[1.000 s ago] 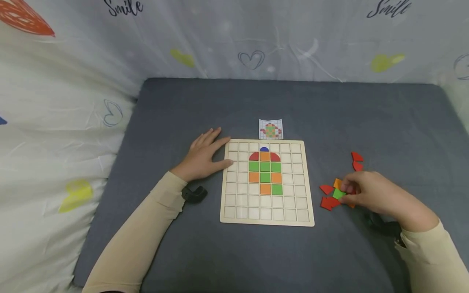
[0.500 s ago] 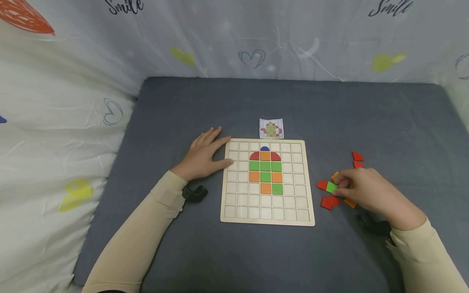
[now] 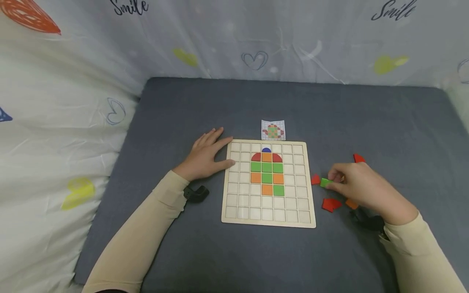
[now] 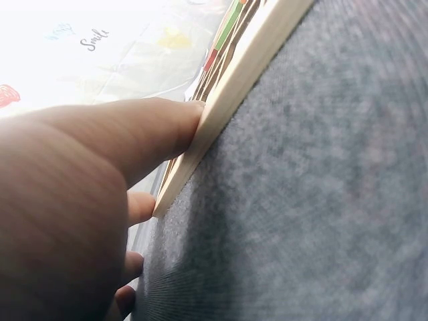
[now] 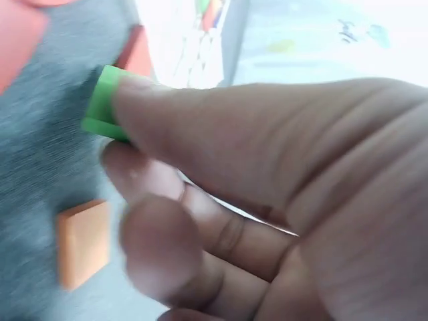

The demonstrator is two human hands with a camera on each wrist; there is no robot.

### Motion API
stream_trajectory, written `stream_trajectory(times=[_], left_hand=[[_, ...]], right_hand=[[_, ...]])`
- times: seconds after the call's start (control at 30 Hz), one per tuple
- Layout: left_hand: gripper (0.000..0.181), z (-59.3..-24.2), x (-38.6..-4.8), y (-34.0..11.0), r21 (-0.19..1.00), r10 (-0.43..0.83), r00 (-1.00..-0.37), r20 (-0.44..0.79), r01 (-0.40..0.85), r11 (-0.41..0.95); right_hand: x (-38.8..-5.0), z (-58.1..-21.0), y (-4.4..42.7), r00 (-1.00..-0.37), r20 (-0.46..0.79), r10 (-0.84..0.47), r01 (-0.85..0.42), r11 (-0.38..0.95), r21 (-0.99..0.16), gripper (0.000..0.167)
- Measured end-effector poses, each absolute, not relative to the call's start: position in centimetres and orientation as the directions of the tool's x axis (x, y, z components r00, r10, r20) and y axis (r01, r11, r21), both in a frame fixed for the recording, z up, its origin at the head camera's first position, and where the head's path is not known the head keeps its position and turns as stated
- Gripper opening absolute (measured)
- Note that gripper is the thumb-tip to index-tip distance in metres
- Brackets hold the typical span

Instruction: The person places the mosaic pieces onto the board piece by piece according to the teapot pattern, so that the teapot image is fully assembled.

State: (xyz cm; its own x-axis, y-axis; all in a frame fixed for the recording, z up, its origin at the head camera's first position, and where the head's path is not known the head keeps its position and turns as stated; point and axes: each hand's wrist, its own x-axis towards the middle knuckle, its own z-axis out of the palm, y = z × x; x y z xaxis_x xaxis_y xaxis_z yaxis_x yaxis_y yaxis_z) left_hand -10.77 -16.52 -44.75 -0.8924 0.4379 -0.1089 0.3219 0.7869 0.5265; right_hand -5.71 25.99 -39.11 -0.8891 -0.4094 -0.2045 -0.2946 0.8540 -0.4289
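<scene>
A pale wooden grid board [image 3: 232, 212] lies flat, with green, orange, red and blue tiles set in its upper and middle squares. My left hand [image 3: 205, 158] rests at the board's left edge, fingers spread; the left wrist view has the thumb [image 4: 157, 127] touching the wooden rim. To the right of the board, my right hand [image 3: 360, 189] pinches a green square tile [image 5: 100, 103] between thumb and fingers. A red tile [image 3: 315, 179] lies just left of that green tile, close to the board. The right wrist view also has an orange tile [image 5: 87, 242] below the fingers.
Several red tiles [image 3: 331, 204] and an orange tile [image 3: 351, 204] lie in front of my right hand. Another red piece [image 3: 359, 158] shows behind it. A small printed pattern card [image 3: 272, 130] touches the board's far edge. A printed curtain [image 3: 220, 40] hangs behind the grey table.
My right hand has moved left towards the board with the green tile. The red tile beside it has also shifted left, towards the board. My left hand has stayed in place.
</scene>
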Motion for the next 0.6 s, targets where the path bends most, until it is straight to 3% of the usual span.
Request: stream_trajectory(times=[0.27, 0.6], left_hand=[[0.080, -44.7, -10.8, -16.5, 0.524, 0.437, -0.892, -0.118, 0.318, 0.790], [0.079, -44.6, -10.8, -16.6, 0.530, 0.443, -0.889, -0.114, 0.323, 0.784]], right_hand=[[-6.4, -37.5, 23.4, -0.868, -0.228, -0.441, -0.296, 0.828, -0.475, 0.014], [-7.2, -37.0, 19.0, -0.831, -0.152, -0.535, -0.421, 0.783, -0.458, 0.013]])
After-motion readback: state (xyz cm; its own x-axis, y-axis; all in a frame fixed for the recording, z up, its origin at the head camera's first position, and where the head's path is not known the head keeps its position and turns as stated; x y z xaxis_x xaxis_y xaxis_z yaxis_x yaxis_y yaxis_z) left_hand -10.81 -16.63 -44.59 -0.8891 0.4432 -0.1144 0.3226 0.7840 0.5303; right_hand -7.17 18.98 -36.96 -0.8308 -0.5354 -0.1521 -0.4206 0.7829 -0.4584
